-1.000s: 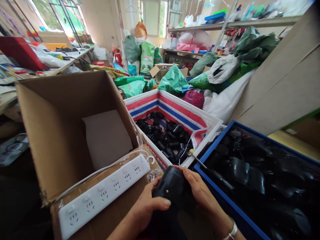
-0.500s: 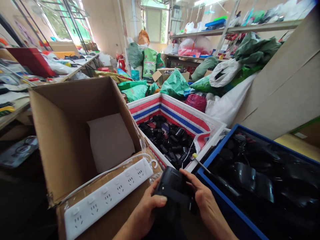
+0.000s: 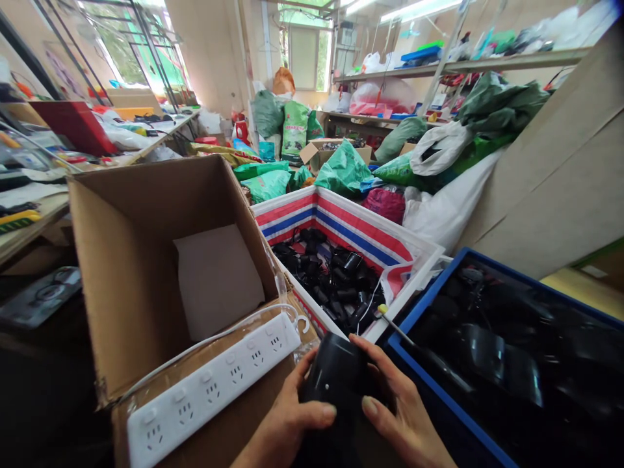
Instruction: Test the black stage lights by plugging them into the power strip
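Observation:
A glossy black plastic housing (image 3: 338,370) with a rounded top and a small bright dot on its face is held upright between my two hands. My left hand (image 3: 292,409) wraps its left side, thumb across the front. On the other side my right hand (image 3: 402,406) grips it, with the fingers along the top edge and the thumb on the front. The lower end of the housing fades into dark shadow. Just left of my hands a white power strip (image 3: 214,389) lies on a cardboard flap.
An open cardboard box (image 3: 104,286) stands to the left. Ahead is a bin (image 3: 358,227) with striped lining, holding many black parts. A blue-rimmed crate (image 3: 429,296) of glossy black pieces is at right, a thin rod (image 3: 397,328) with a yellow tip over its edge.
The black housing has turned so its smooth rounded face shows. My right thumb has come round onto its front. The view has shifted slightly.

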A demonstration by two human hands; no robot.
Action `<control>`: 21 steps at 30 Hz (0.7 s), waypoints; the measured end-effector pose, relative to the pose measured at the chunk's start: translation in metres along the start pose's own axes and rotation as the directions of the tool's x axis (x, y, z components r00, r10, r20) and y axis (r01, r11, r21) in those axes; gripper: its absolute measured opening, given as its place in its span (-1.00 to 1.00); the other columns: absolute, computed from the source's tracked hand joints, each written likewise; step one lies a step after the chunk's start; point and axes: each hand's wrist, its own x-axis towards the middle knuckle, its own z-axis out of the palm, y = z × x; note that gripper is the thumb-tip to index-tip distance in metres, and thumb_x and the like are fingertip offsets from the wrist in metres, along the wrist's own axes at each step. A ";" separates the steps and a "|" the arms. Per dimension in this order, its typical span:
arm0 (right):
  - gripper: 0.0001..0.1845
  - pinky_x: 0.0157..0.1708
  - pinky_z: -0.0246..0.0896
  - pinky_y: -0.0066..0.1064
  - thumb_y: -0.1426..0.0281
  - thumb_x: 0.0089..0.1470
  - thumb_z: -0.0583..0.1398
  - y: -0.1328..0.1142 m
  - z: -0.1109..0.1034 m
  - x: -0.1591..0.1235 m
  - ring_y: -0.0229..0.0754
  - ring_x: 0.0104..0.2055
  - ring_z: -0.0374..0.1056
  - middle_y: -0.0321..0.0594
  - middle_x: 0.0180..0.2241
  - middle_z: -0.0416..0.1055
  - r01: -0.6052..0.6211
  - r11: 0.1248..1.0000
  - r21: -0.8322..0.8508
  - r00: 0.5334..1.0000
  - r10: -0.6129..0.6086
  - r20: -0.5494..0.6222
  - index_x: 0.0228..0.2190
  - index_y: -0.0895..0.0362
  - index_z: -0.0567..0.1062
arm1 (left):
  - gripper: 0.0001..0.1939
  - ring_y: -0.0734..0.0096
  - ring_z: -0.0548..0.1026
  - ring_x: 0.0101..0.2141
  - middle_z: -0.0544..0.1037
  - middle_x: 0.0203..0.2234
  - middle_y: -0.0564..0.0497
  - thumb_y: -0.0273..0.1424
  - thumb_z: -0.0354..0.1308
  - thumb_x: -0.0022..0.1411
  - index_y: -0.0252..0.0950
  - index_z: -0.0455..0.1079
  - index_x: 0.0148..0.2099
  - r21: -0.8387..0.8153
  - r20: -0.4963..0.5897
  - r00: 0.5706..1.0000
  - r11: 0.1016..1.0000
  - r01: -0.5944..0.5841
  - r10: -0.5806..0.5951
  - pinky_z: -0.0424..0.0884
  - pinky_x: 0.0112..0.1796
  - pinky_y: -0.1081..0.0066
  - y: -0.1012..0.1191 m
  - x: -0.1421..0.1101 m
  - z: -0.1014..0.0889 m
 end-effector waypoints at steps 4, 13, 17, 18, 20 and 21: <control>-0.32 0.15 0.11 0.02 -0.01 0.06 0.13 0.007 0.003 -0.002 0.17 0.26 0.02 -0.09 0.22 0.14 0.055 0.997 -0.060 0.991 -0.062 -0.117 0.15 0.02 0.26 | -0.02 -0.10 0.47 -0.06 0.51 -0.06 -0.16 -0.46 0.46 -0.30 -0.22 0.17 0.22 0.017 0.045 0.998 0.999 -0.033 0.032 0.28 -0.01 0.05 -0.001 0.001 0.003; -0.25 0.14 0.16 -0.03 -0.11 0.10 0.00 0.014 0.010 -0.010 0.12 0.23 0.10 -0.08 0.24 0.11 0.021 0.997 0.073 0.995 -0.014 -0.096 0.20 0.01 0.13 | -0.01 -0.15 0.40 0.03 0.47 0.02 -0.22 -0.45 0.44 -0.25 -0.28 0.10 0.25 0.257 0.048 0.997 0.963 -0.077 0.067 0.27 0.02 0.05 0.004 -0.004 0.013; -0.15 0.26 -0.11 -0.01 -0.17 0.05 0.01 0.017 0.009 -0.017 0.13 0.32 -0.14 -0.12 0.31 -0.09 0.239 0.962 -0.130 0.960 -0.254 -0.115 0.24 0.02 0.06 | 0.04 -0.06 0.38 0.07 0.40 0.11 -0.15 -0.48 0.43 -0.22 -0.20 0.01 0.28 0.222 0.055 0.993 0.969 -0.112 0.102 0.23 0.06 0.13 0.001 -0.007 0.019; -0.19 0.26 -0.13 -0.02 -0.15 0.08 -0.01 0.017 0.008 -0.018 0.12 0.32 -0.13 -0.12 0.30 -0.08 0.282 0.941 -0.186 0.941 -0.309 -0.137 0.23 0.02 0.08 | 0.06 -0.05 0.37 0.08 0.38 0.13 -0.14 -0.48 0.43 -0.22 -0.17 -0.02 0.30 0.192 0.071 0.993 0.976 -0.102 0.090 0.23 0.07 0.14 0.001 -0.007 0.021; -0.26 0.24 -0.08 -0.05 -0.12 0.13 -0.07 0.015 0.005 -0.016 0.10 0.29 -0.06 -0.12 0.28 -0.02 0.332 0.910 -0.248 0.906 -0.381 -0.186 0.20 0.02 0.15 | 0.09 -0.07 0.35 0.10 0.38 0.14 -0.12 -0.46 0.44 -0.24 -0.14 -0.02 0.30 0.174 0.106 0.993 0.983 -0.061 0.043 0.22 0.08 0.11 0.002 -0.009 0.023; -0.28 0.23 -0.06 -0.07 -0.11 0.14 -0.08 0.011 0.004 -0.015 0.08 0.28 -0.02 -0.12 0.27 0.02 0.344 0.904 -0.255 0.895 -0.398 -0.204 0.18 0.02 0.18 | 0.09 -0.10 0.34 0.11 0.39 0.12 -0.12 -0.44 0.45 -0.26 -0.15 0.01 0.30 0.190 0.122 0.992 0.981 -0.037 0.014 0.20 0.09 0.08 0.003 -0.010 0.023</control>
